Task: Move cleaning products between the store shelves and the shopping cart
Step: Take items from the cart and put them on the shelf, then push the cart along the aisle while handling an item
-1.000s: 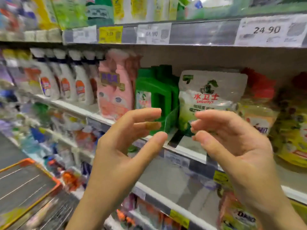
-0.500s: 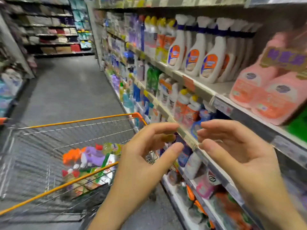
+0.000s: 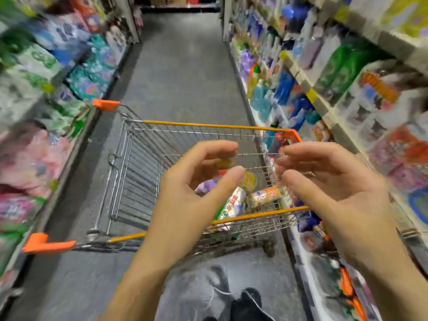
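**Both hands empty above the cart's load**

Head view: we hold our left hand (image 3: 192, 188) and right hand (image 3: 331, 188) side by side over the shopping cart (image 3: 208, 125), fingers loosely curved and grasping nothing. The cleaning products lie in the cart's near right corner, at about 6 o'clock in the gap between our thumbs and lower than the hands. A patterned packet (image 3: 264, 195) lies along an 8-to-2 line, and neither hand looks clearly closer to it. A white-and-green pouch (image 3: 234, 202) sits at its 9 o'clock, partly hidden by our left hand, which we judge the nearer one. The cart's near orange rim (image 3: 254, 215) crosses below them, so a reach has to come from above. The store shelves (image 3: 324, 107) at 3 o'clock are blurred.
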Demonstrator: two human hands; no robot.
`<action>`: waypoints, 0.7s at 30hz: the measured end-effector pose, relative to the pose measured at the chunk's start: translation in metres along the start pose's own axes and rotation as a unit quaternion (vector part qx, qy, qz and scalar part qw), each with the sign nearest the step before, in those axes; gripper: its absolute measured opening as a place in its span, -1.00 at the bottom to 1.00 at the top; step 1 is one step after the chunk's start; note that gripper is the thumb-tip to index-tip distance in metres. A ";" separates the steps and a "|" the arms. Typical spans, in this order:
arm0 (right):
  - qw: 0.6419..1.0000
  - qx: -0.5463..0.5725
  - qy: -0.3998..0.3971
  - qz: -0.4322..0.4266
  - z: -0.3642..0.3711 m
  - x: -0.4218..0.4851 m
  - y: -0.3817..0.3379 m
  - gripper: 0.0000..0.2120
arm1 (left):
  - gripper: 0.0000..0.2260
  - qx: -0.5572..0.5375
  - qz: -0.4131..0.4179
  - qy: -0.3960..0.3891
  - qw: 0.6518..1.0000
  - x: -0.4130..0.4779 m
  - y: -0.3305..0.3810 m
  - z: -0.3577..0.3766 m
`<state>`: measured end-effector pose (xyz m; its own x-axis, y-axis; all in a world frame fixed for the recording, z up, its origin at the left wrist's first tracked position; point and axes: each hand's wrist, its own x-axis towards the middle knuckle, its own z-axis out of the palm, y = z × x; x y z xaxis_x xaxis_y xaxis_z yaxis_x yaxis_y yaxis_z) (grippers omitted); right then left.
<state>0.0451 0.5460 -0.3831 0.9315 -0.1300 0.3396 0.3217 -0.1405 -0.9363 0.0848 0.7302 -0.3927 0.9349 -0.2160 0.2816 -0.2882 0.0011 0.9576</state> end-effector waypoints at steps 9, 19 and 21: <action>0.993 0.033 -0.079 0.080 0.024 0.096 0.093 -0.79 | -0.79 0.012 -0.074 0.072 0.995 0.076 -0.092 -0.008; 0.962 0.044 -0.182 0.197 0.044 0.177 0.194 -0.81 | -0.82 0.018 -0.178 0.119 0.977 0.136 -0.192 0.004; 0.955 0.053 -0.194 0.219 0.050 0.182 0.215 -0.80 | -0.82 0.010 -0.190 0.125 0.974 0.137 -0.213 0.002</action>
<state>0.2922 0.5414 -0.5267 0.9668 0.2221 -0.1264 -0.1174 -0.0533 -0.9917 0.2740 0.6988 -0.5580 0.9953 0.0472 -0.0841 0.0865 -0.0523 0.9949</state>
